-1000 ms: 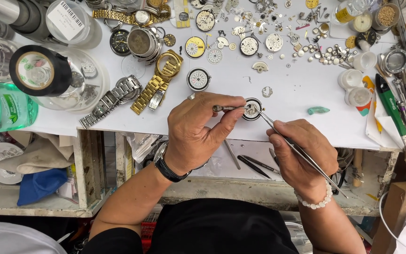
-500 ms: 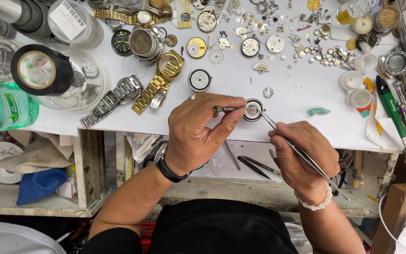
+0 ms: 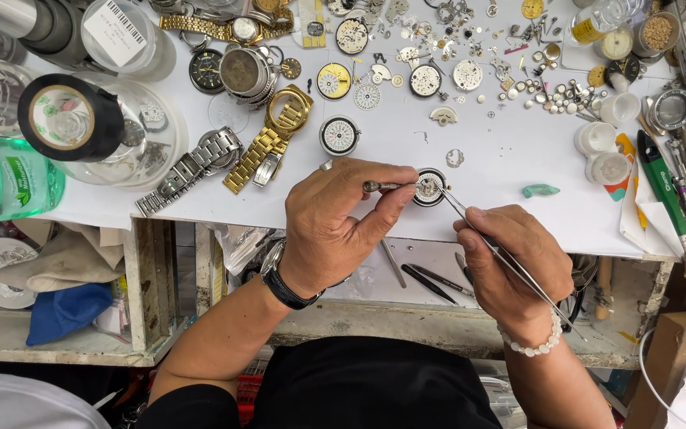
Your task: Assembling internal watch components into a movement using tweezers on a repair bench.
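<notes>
A small round watch movement (image 3: 429, 187) lay near the front edge of the white counter (image 3: 510, 159), between the two hands. The left hand (image 3: 335, 226) had its fingers (image 3: 395, 208) pinched around a thin metal tool (image 3: 387, 186) whose tip met the movement's left side. The right hand (image 3: 514, 262) had its fingers (image 3: 478, 224) closed on a pair of long tweezers (image 3: 502, 254), the points reaching up to the movement's right rim. A black wristwatch (image 3: 283, 284) sat on the left wrist and a pale bead bracelet (image 3: 535, 343) on the right.

Just behind the movement lay a white round dial (image 3: 340, 135), and to its right a small green lump (image 3: 540, 191). Further left, a gold bracelet watch (image 3: 267, 147) and a silver bracelet watch (image 3: 192, 168) lay side by side. A roll of black tape (image 3: 69, 117) rested on a clear tub at the far left, beside a green bottle (image 3: 5, 179). Loose dials, gears and tiny parts were scattered across the back. A green-handled brush (image 3: 668, 202) lay at the right edge.
</notes>
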